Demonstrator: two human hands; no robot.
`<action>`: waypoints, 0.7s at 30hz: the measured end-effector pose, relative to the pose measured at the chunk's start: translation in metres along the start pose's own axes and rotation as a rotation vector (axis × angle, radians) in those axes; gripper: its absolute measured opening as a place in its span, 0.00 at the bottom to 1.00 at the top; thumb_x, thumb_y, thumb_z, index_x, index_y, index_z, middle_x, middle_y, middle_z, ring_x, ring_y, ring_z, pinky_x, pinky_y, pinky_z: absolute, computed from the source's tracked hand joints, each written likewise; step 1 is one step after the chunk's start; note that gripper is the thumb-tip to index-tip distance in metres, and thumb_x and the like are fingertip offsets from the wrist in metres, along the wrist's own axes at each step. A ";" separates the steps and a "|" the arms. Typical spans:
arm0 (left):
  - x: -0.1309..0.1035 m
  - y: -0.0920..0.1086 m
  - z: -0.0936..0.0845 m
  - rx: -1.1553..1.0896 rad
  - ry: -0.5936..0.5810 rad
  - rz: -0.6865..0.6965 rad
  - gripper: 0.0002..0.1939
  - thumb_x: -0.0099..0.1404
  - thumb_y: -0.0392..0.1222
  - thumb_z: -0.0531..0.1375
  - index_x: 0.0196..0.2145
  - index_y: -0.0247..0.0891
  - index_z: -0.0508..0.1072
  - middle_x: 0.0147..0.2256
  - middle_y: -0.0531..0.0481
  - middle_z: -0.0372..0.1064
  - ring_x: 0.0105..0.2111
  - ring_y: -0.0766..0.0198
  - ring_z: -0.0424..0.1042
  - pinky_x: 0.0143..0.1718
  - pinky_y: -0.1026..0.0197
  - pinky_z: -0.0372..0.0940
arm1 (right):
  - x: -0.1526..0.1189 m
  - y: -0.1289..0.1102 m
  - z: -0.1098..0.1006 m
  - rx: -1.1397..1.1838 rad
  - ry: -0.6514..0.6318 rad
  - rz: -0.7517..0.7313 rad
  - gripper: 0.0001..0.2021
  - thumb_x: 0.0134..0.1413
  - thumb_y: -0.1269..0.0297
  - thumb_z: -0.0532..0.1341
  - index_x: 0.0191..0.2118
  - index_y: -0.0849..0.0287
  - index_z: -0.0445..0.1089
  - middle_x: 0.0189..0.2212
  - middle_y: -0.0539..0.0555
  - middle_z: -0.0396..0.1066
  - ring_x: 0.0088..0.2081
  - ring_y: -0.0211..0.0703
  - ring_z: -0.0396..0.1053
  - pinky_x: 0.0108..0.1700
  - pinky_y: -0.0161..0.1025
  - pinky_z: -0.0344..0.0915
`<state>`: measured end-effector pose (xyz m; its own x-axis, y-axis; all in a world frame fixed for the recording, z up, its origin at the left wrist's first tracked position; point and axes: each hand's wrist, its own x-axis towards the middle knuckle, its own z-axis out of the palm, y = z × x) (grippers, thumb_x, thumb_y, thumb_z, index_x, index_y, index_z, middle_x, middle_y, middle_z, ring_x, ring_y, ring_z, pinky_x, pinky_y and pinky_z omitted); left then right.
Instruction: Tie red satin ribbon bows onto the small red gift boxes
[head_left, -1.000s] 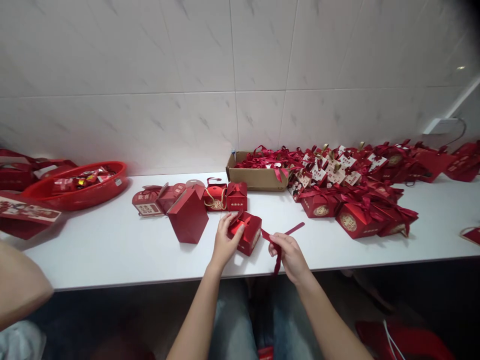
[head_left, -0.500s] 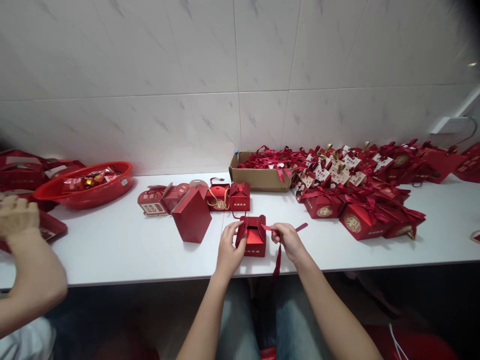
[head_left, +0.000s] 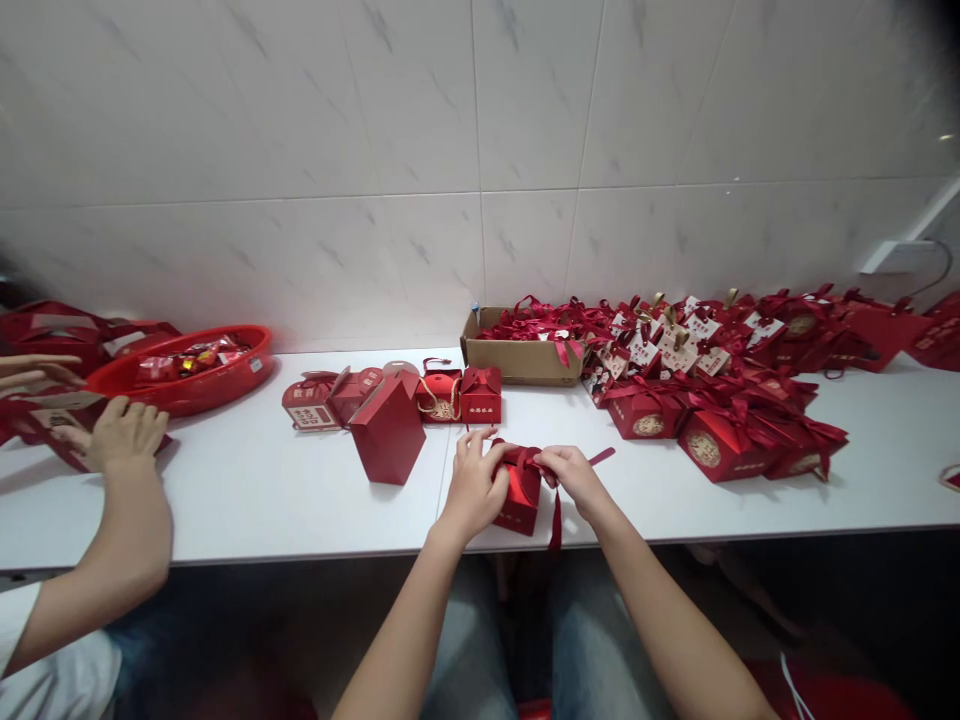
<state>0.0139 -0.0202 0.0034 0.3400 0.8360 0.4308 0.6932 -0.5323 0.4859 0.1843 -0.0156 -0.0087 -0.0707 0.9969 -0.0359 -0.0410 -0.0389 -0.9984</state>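
A small red gift box [head_left: 519, 508] with gold lettering stands at the table's front edge, turned slightly. My left hand [head_left: 474, 488] grips its left side, fingers over the top and thumb on the near face. At the box's upper right, my right hand [head_left: 571, 480] pinches a dark red ribbon [head_left: 556, 522] that runs across the top. One ribbon end hangs down toward the table edge; another sticks out to the right behind my fingers. The box's left side is partly hidden by my left hand.
A cardboard box [head_left: 523, 362] of red ribbons stands by the wall. Right of it are several ribbon-tied red boxes [head_left: 726, 440]. An upright red box [head_left: 388, 430] is at left. Farther left, a co-worker's hands hold a red box beside a red basin [head_left: 259, 362] of sweets.
The box's top flaps have come together and the box has turned and tilted. My left hand moved over its top. The co-worker's hands moved right with a box.
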 end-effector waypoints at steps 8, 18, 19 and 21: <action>0.023 0.004 -0.007 0.059 -0.149 0.052 0.11 0.62 0.35 0.50 0.35 0.41 0.72 0.51 0.45 0.62 0.55 0.51 0.53 0.54 0.44 0.56 | -0.001 -0.002 0.003 -0.134 -0.010 -0.046 0.14 0.41 0.60 0.58 0.14 0.59 0.59 0.11 0.45 0.56 0.18 0.32 0.51 0.23 0.33 0.48; 0.026 -0.010 -0.010 -0.193 -0.295 0.023 0.08 0.63 0.39 0.52 0.34 0.42 0.71 0.51 0.44 0.62 0.55 0.53 0.57 0.55 0.44 0.56 | -0.004 0.002 0.001 -0.234 -0.005 -0.096 0.12 0.42 0.64 0.56 0.14 0.59 0.59 0.13 0.45 0.57 0.19 0.33 0.53 0.24 0.33 0.50; 0.026 -0.011 -0.011 -0.207 -0.308 0.024 0.08 0.62 0.39 0.52 0.35 0.42 0.71 0.51 0.44 0.62 0.55 0.53 0.57 0.55 0.45 0.56 | -0.004 0.002 0.001 -0.244 -0.001 -0.098 0.12 0.42 0.64 0.56 0.14 0.59 0.59 0.12 0.45 0.57 0.19 0.33 0.53 0.24 0.33 0.50; 0.025 -0.011 -0.011 -0.230 -0.323 0.012 0.07 0.62 0.40 0.53 0.35 0.41 0.72 0.52 0.43 0.62 0.55 0.53 0.58 0.55 0.46 0.57 | -0.004 0.001 0.001 -0.258 0.004 -0.102 0.12 0.42 0.64 0.56 0.14 0.59 0.58 0.13 0.45 0.56 0.19 0.33 0.53 0.24 0.32 0.50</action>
<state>0.0078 0.0056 0.0168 0.5549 0.8090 0.1939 0.5399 -0.5276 0.6559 0.1836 -0.0198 -0.0099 -0.0758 0.9949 0.0659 0.2072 0.0803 -0.9750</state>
